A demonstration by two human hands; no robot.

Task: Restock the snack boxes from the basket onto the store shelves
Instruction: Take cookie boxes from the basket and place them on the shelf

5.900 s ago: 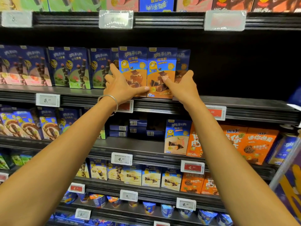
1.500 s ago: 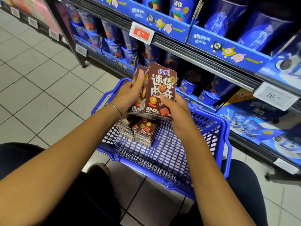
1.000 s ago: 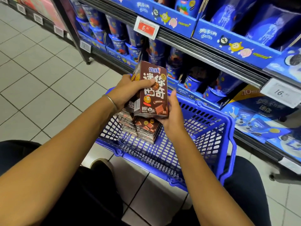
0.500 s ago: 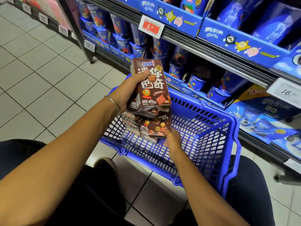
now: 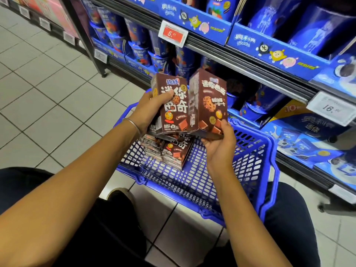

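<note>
The left hand (image 5: 152,106), just left of frame centre, grips a brown snack box (image 5: 173,106) upright, thumb across its printed front and fingers wrapped behind; whether a second box sits behind it cannot be told. The right hand (image 5: 219,143), just right of centre, pinches the lower corner of a second brown box (image 5: 210,105), tilted, motion-blurred and turned edge-on, its side nearly touching the first box. The two hands are apart, each clamped on its own box, both forearms reaching in from the bottom of the frame. A thin bracelet (image 5: 133,125) circles the left wrist.

Directly beneath the held boxes a stack of brown boxes (image 5: 173,153) lies flat in the blue basket (image 5: 256,170), partly hidden by them. The basket stands on the tiled floor (image 5: 48,93), just in front of the person's dark-trousered knees and a shoe (image 5: 119,195). Behind it, the store shelves (image 5: 240,60) run from top centre to the right edge, stocked with blue cups (image 5: 140,53) and blue cartons, with a red price tag (image 5: 172,34) at top centre and a white price tag (image 5: 331,110) at right
</note>
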